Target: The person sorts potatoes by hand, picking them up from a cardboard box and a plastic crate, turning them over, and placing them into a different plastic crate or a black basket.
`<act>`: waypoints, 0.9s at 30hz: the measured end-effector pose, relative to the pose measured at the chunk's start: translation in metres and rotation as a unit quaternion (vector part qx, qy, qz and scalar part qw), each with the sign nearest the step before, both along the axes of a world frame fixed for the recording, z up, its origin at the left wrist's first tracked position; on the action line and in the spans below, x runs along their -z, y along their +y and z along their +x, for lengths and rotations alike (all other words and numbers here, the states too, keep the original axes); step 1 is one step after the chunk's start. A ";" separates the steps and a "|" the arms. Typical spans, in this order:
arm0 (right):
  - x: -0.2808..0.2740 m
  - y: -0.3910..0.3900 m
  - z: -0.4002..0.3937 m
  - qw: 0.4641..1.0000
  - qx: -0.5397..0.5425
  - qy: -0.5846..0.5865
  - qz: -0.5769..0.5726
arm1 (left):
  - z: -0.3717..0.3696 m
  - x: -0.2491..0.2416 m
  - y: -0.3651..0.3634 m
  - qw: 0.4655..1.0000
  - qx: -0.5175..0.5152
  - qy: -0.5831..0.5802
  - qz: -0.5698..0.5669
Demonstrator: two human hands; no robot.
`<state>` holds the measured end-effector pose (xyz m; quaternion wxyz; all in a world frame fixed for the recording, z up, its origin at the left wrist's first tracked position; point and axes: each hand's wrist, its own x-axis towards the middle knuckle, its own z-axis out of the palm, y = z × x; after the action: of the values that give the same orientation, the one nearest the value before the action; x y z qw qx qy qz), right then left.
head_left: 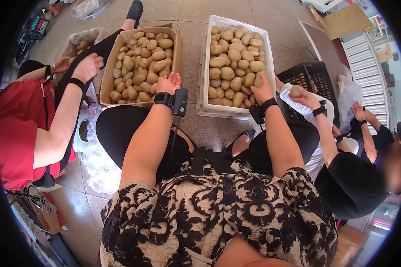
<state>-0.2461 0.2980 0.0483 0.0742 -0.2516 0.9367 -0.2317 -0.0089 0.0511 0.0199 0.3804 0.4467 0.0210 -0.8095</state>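
Observation:
My left hand [168, 83] is at the near right corner of a cardboard box [177, 49] heaped with potatoes [140, 62]. Its palm faces up, the fingers are stretched out, and nothing lies in it. Over the near right part of a white plastic crate [204, 75], my right hand [263, 92] has its fingers closed around a potato [258, 81]. Many more potatoes [236, 58] fill that crate. Black straps with small devices are on both my wrists.
At left, a person in a red top holds a hand [87, 66] near the box. At right, another person's hand grips a potato [295, 91] by a black crate [305, 78]. Clear plastic bags [100, 167] lie on the floor [191, 53] beside my leg.

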 end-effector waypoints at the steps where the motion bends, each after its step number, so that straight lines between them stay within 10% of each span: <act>1: 0.002 0.001 -0.002 1.000 0.001 0.000 0.000 | -0.001 -0.002 0.002 1.000 0.001 0.000 0.000; 13: 0.012 -0.008 -0.003 0.999 -0.044 -0.025 0.015 | -0.011 -0.006 0.015 0.996 0.089 0.009 0.025; 16: -0.024 -0.021 0.024 0.965 0.076 -0.239 -0.070 | -0.011 -0.011 0.019 0.994 0.102 0.015 0.022; 27: -0.081 -0.072 0.103 0.885 -0.142 -0.380 -0.228 | -0.011 -0.014 0.028 0.980 0.194 0.045 0.008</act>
<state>-0.1434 0.2259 0.1289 0.3969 -0.2851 0.7121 -0.5041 -0.0198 0.0794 0.0338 0.2111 0.4089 -0.0423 -0.8868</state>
